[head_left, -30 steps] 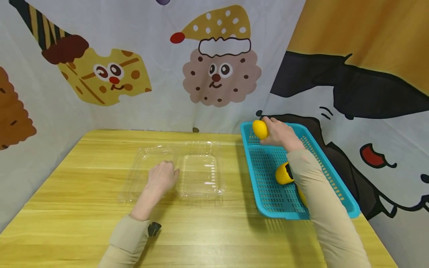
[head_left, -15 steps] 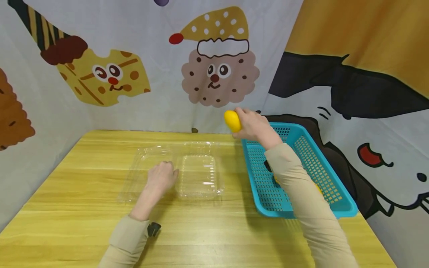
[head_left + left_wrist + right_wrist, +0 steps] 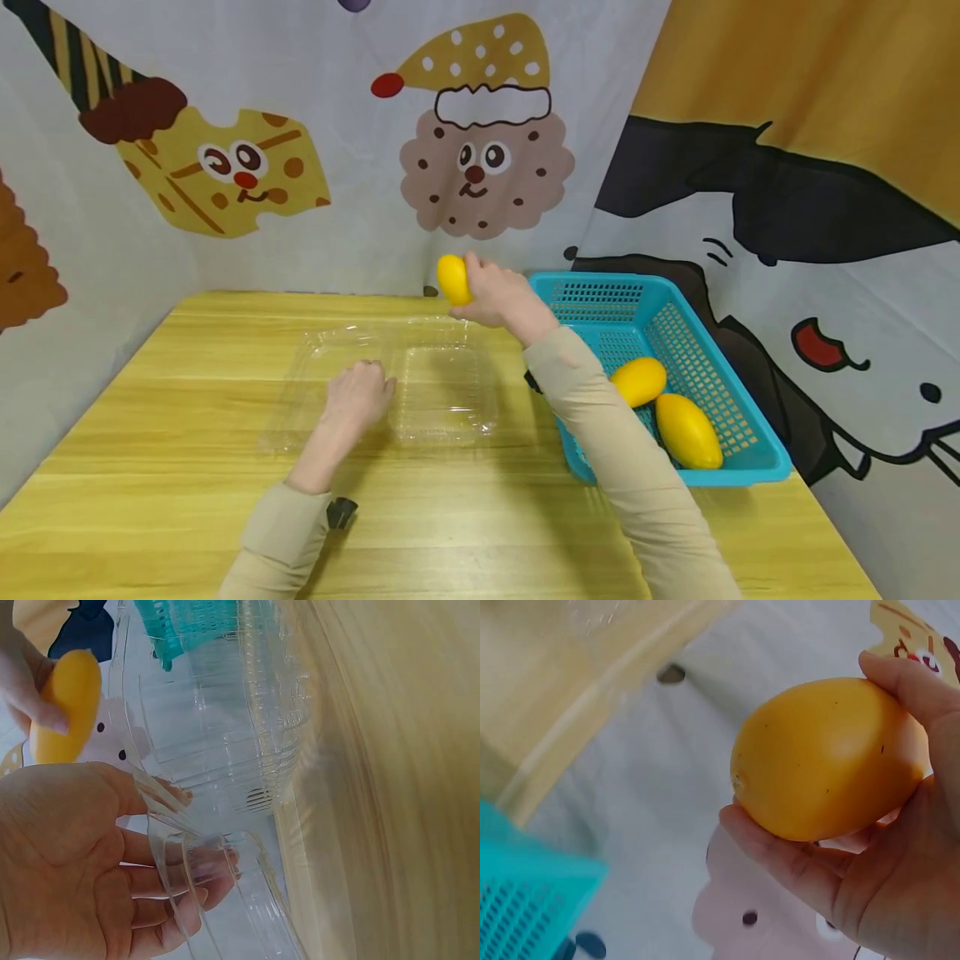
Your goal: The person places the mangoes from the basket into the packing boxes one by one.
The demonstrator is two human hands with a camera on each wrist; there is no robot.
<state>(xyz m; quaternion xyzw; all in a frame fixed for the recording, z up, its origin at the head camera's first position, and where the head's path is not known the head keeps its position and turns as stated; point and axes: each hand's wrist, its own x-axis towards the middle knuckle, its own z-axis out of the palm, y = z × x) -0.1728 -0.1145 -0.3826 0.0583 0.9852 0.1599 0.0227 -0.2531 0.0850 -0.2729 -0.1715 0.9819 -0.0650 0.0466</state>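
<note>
My right hand (image 3: 501, 293) grips a yellow mango (image 3: 453, 280) in the air above the table's back edge. In the right wrist view, thumb and fingers wrap this smooth mango (image 3: 825, 759) from the side. A clear plastic clamshell box (image 3: 442, 396) lies spread open on the table, its two halves side by side. At the fold between them, my left hand (image 3: 362, 396) pinches the plastic; in the left wrist view, the thumb and fingers (image 3: 146, 885) stand on either side of the box's edge (image 3: 161, 799).
A blue perforated basket (image 3: 765, 433) stands on the right, with one mango (image 3: 688, 432) at its near end and another mango (image 3: 639, 382) partly behind the right sleeve. The wooden table (image 3: 450, 533) meets a cartoon-printed cloth (image 3: 360, 258) at the back.
My right hand has carried the mango leftward, out from over the basket to behind the box. Two mangoes in the basket now show more fully. The left hand has stayed at the fold.
</note>
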